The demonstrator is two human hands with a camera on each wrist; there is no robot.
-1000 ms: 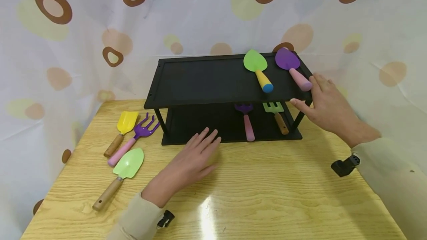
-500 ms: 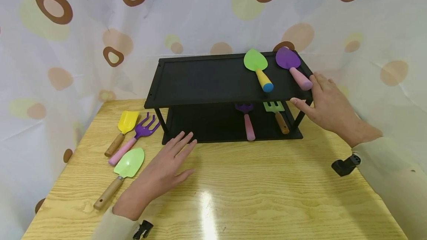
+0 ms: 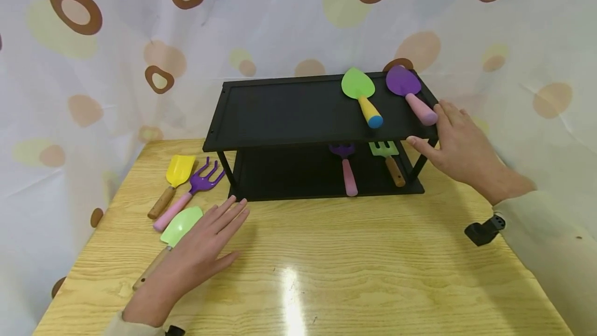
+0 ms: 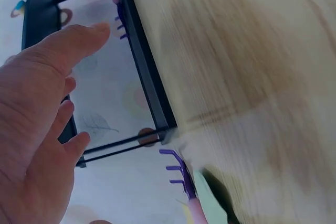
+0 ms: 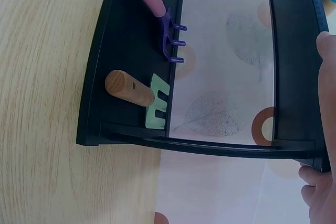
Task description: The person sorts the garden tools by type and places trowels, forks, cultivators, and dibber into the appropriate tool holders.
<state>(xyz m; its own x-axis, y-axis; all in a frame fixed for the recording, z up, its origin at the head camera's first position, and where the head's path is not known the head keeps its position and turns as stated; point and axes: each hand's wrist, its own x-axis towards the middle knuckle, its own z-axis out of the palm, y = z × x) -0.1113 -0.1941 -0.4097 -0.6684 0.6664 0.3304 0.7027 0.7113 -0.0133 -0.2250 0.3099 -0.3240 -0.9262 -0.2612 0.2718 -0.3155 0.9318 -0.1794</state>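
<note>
My left hand (image 3: 198,250) is held out with straight fingers and nothing in it. In the head view it overlaps a light green trowel (image 3: 183,224) with a wooden handle. Beside that trowel lie a purple hand rake (image 3: 201,182) with a pink handle and a yellow shovel (image 3: 179,170). My right hand (image 3: 464,147) grips the right front corner of a black two-tier rack (image 3: 284,110), thumb at the front edge, fingers along the side. On the rack's top lie a green trowel (image 3: 357,84) with a yellow handle and a purple trowel (image 3: 403,81) with a pink handle.
The lower shelf (image 3: 289,175) carries a purple rake (image 5: 167,38) with a pink handle and a green fork (image 5: 157,103) with a wooden handle. Thin legs (image 3: 227,168) join the tiers. The rack stands on a wooden table (image 3: 364,263) before a patterned curtain (image 3: 280,25).
My left hand has moved left and toward me, from in front of the rack to over the light green trowel. My right hand stays at the rack's corner.
</note>
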